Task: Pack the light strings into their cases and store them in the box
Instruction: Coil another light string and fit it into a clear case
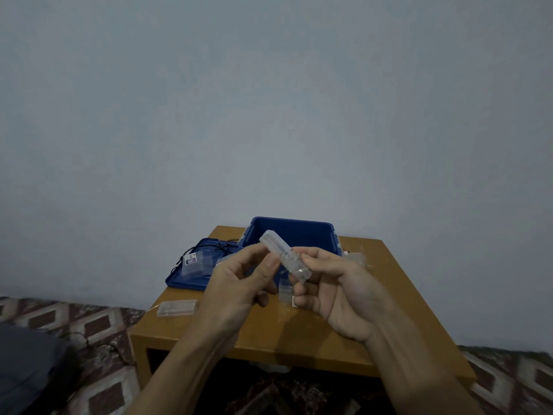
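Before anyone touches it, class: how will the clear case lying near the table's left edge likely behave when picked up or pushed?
The clear case looks thin-walled and see-through, so probably light and stiff. Lying flat and boxy, it should slide rather than roll. Near the table edge, a push could drop it.

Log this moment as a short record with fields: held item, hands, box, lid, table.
held item: long clear plastic case, tilted, above the low wooden table
left hand: left hand pinches the case near its middle
right hand: right hand grips its lower end
box: open blue plastic box at the table's far edge; floor not visible
lid: blue plastic lid left of the box, carrying black light strings and a labelled clear case
table: another clear plastic case lies near the front-left edge
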`<action>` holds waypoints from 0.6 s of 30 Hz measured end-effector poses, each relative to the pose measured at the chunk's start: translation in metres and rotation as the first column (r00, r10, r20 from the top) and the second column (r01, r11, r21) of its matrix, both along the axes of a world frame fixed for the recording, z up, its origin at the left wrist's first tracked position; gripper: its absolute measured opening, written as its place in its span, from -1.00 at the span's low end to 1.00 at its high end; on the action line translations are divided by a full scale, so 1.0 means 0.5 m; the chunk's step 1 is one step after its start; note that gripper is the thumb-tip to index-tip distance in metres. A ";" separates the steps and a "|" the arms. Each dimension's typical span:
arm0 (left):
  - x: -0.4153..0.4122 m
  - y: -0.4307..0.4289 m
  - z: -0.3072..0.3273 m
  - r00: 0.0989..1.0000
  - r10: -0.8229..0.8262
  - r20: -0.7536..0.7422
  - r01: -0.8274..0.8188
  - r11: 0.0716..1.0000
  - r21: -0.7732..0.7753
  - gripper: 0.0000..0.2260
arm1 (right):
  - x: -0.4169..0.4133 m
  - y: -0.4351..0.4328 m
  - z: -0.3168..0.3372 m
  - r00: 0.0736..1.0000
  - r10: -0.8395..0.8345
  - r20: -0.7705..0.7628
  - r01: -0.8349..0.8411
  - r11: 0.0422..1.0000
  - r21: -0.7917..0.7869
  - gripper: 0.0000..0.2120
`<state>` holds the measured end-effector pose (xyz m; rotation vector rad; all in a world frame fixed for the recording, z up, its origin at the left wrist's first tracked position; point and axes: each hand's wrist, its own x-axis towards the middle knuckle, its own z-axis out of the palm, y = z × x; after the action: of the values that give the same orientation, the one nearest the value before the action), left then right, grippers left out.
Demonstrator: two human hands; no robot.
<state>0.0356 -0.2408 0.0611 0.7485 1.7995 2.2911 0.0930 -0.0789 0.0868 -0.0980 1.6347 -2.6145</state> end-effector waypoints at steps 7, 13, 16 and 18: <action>-0.023 -0.004 -0.012 0.991 -0.101 0.091 0.084 0.981 0.175 -0.37 | 0.001 -0.012 0.004 0.999 0.036 -0.002 -0.036 0.997 0.067 -0.69; -0.018 0.007 -0.003 0.989 0.059 0.134 -0.081 0.983 0.167 -0.55 | -0.004 -0.027 -0.005 0.933 -0.299 -0.200 0.359 0.784 0.506 -0.86; -0.017 0.009 0.003 0.982 0.102 0.162 -0.123 0.984 0.126 -0.61 | -0.005 -0.030 -0.006 0.900 -0.302 -0.314 0.433 0.710 0.556 -0.89; -0.018 0.007 0.004 0.981 0.106 0.165 -0.123 0.988 0.093 -0.61 | -0.007 -0.030 -0.006 0.906 -0.267 -0.329 0.417 0.696 0.584 -0.85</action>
<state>0.0267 -0.2372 0.0632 0.4699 1.7065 2.4546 0.0894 -0.0938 0.0836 -0.0479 2.7887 -2.1198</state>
